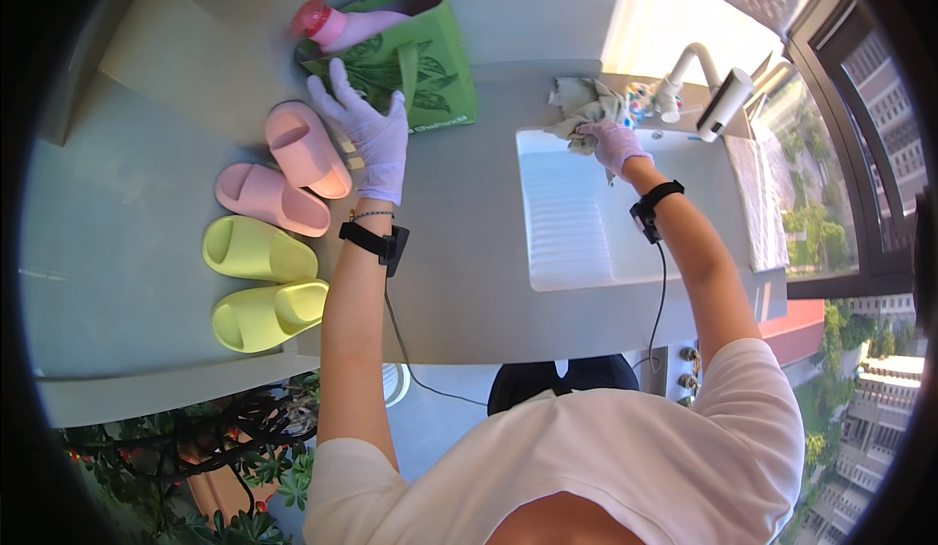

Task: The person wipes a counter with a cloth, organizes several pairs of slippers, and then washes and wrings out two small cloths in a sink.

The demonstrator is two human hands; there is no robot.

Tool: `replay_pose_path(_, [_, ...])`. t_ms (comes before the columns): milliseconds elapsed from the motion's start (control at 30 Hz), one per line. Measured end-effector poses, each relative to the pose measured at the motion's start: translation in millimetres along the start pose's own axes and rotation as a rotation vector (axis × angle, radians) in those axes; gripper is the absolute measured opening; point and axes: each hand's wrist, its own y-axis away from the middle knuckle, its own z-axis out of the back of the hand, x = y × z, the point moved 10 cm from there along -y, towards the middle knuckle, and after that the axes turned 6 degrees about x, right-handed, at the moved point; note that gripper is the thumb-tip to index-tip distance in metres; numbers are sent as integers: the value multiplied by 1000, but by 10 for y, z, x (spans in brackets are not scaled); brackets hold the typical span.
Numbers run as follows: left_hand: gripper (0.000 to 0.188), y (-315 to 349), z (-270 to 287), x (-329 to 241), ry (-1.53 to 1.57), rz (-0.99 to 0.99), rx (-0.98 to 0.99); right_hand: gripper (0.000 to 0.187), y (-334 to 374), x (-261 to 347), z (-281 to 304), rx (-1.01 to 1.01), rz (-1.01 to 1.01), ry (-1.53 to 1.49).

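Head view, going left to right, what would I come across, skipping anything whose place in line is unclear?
Lime-green slippers, gloved left hand, grey cloth, gloved right hand, white faucet, window.

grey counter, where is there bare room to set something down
Free: the counter between the left forearm and the white sink, and the stretch left of the slippers. Crowded: around the green bag and left hand, and the sink's far edge, with right hand, cloth and faucet.
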Motion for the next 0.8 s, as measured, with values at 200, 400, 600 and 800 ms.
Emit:
replay_pose_path(200, [84, 416, -211, -579, 105, -103, 33, 52, 892, -704, -180, 393, -131, -229])
replay_pose_path(400, [74, 876, -1256, -1537, 252, -192, 419, 82, 1503, -1429, -584, 805, -156, 263])
replay_pose_path(600, [65, 1413, -3122, -2194, 226, -143, 947, 81, 1623, -1673, -1420, 1109, 66, 241])
replay_pose_path(800, [45, 1511, -4574, -2025, 219, 61, 977, 51, 1697, -1710, -1550, 1200, 343, 125])
